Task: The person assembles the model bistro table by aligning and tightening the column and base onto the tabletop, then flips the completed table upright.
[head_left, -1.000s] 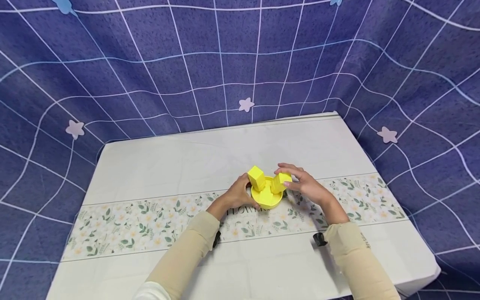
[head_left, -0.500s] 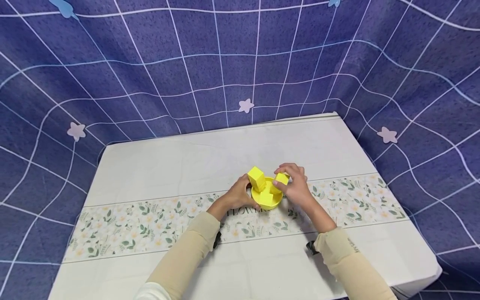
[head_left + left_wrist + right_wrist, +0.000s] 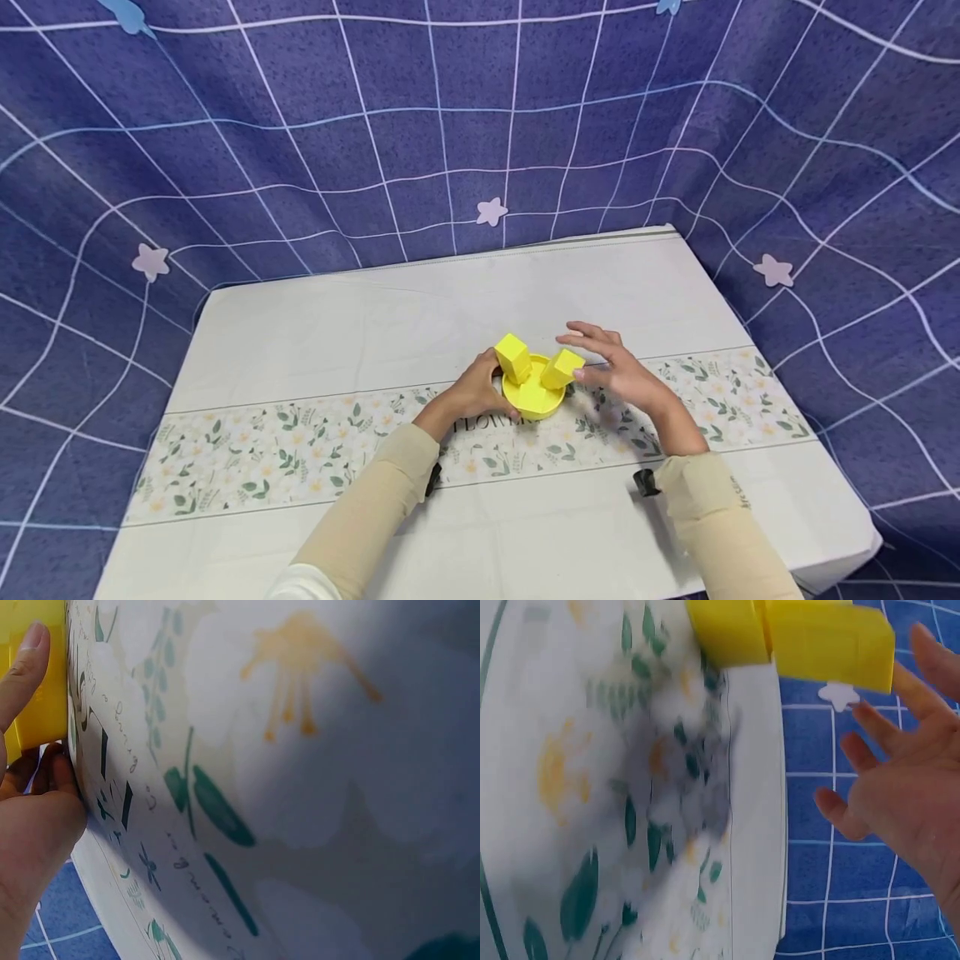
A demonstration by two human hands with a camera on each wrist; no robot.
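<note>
A round yellow dish-like base (image 3: 535, 407) sits on the tabletop, with one yellow rectangular block (image 3: 512, 357) rising at its left and another (image 3: 562, 367) at its right, leaning outward. My left hand (image 3: 474, 387) grips the base from the left; in the left wrist view its thumb (image 3: 30, 664) lies on the yellow wall (image 3: 45, 712). To the right, my right hand (image 3: 621, 372) has its fingers spread beside the right block, thumb tip close to it; whether they touch cannot be told. The right wrist view shows that hand (image 3: 907, 765) loose beside the yellow block (image 3: 829, 641).
A white tablecloth (image 3: 360, 325) with a printed flower band (image 3: 285, 446) covers the table. Blue grid-patterned curtains (image 3: 300, 142) with pale stars hang behind and at both sides. Each wrist wears a black camera mount, one (image 3: 647, 482) on the right.
My right hand moved left and held the right block half a second ago, then drew back right with its fingers spreading. That block now leans outward again. The left hand stays put.
</note>
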